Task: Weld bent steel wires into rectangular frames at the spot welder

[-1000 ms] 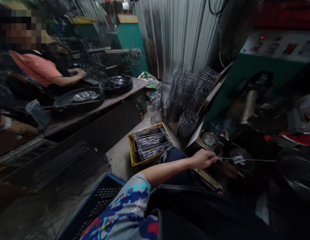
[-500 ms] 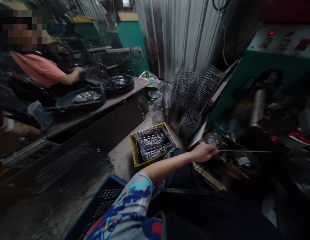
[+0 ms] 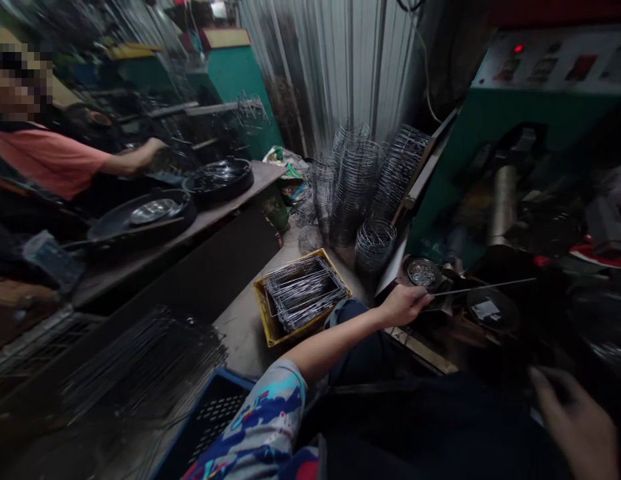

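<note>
No lettering comes through clearly anywhere here. The control panel (image 3: 545, 63) on the green machine (image 3: 470, 153) carries dark label patches and a red light, all too blurred to read. The white sticker (image 3: 485, 310) on the round black part by the wire is just as unreadable.

the right hand (image 3: 575, 420) is showing blurred beside the green machine (image 3: 490, 127), its fingers' pose unreadable. the blue crate (image 3: 210, 420) is running off the bottom edge. the left hand (image 3: 403, 305) is covering the wire rod's (image 3: 485, 286) near end.
</note>
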`<state>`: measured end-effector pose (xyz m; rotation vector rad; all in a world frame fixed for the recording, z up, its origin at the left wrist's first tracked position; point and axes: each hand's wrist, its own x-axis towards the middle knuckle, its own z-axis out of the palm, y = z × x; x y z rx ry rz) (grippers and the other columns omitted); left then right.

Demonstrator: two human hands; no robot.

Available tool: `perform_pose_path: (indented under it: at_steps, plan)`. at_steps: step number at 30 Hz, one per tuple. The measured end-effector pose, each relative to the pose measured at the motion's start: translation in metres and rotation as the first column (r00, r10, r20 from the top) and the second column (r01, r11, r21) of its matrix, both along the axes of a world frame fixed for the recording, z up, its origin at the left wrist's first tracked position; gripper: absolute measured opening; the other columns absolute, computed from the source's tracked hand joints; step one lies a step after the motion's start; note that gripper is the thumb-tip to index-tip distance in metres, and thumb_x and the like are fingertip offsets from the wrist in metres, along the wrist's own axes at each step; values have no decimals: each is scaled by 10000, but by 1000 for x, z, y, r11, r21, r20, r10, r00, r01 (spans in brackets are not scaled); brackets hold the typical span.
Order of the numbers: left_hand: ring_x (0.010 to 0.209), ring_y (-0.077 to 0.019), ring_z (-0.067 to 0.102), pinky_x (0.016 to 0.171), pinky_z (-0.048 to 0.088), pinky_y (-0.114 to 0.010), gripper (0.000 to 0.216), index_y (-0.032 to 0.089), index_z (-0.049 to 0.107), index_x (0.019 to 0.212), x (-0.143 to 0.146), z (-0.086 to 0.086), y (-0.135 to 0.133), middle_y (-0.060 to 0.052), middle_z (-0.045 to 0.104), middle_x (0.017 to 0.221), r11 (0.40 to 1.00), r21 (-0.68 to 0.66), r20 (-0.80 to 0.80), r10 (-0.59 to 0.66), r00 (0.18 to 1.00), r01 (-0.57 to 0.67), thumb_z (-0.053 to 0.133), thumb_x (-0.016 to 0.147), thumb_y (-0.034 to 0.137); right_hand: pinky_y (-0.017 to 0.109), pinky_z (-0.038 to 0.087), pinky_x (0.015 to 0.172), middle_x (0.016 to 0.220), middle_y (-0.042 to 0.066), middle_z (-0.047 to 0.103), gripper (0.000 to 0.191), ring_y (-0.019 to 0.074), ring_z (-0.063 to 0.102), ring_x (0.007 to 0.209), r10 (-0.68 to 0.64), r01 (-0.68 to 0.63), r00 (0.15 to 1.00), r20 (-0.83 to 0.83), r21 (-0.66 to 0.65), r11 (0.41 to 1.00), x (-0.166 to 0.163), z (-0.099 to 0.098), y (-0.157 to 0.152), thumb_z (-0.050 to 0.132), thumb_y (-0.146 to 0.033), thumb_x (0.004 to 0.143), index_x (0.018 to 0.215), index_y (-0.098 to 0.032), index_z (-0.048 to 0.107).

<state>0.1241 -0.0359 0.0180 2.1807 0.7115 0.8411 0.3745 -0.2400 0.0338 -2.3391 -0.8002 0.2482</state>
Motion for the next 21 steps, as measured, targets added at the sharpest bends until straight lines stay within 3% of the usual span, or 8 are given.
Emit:
perform_pose_path:
  at_steps: [3, 5, 8, 12, 16, 21]
  plan:
    - [571, -96, 432, 563, 331, -214, 314, 169, 539, 703, -4, 3, -2, 37, 463, 604, 1000, -4, 20, 28, 999, -28, 450, 961, 323, 371, 446, 536, 632, 71, 672, 373, 260, 618, 579, 118, -94, 974, -192, 128, 987, -24, -5, 50, 671, -568, 626, 782, -232, 712]
    - [562, -95, 422, 548, 328, -213, 322, 164, 549, 708, -9, 5, -1, 35, 466, 600, 999, -3, 29, 54, 998, -54, 441, 963, 328, 325, 434, 523, 636, 72, 665, 472, 226, 592, 574, 163, -79, 941, -296, 278, 957, -42, -7, 77, 707, -568, 593, 804, -146, 723]
    - [557, -92, 413, 544, 330, -207, 332, 159, 570, 717, -19, 8, 0, 29, 485, 604, 997, -10, 36, 77, 996, -77, 434, 958, 342, 264, 361, 449, 568, 30, 605, 505, 151, 492, 489, 167, 9, 893, -417, 388, 922, -62, -14, 103, 740, -547, 593, 827, -100, 726]
    - [545, -89, 391, 537, 323, -200, 351, 165, 562, 689, -28, 9, -4, 37, 461, 575, 991, -40, -16, 127, 992, -128, 433, 945, 366, 237, 282, 411, 506, -20, 527, 469, 107, 405, 432, 180, 68, 849, -496, 441, 895, -75, -23, 116, 751, -510, 598, 828, -103, 719]
    - [553, -97, 396, 548, 323, -212, 332, 168, 554, 713, -28, 8, -3, 32, 461, 579, 990, -104, 14, 100, 995, -98, 410, 950, 351, 221, 192, 396, 434, -84, 412, 353, 71, 299, 383, 271, 96, 768, -580, 522, 847, -76, -28, 124, 728, -482, 652, 761, -152, 665]
    - [536, -102, 435, 552, 339, -211, 321, 179, 557, 699, -24, 5, -3, 34, 474, 566, 989, -98, -12, 111, 994, -112, 438, 939, 355, 221, 154, 380, 407, -98, 382, 264, 60, 257, 358, 297, 143, 739, -605, 572, 808, -74, -30, 132, 712, -417, 694, 689, -177, 603]
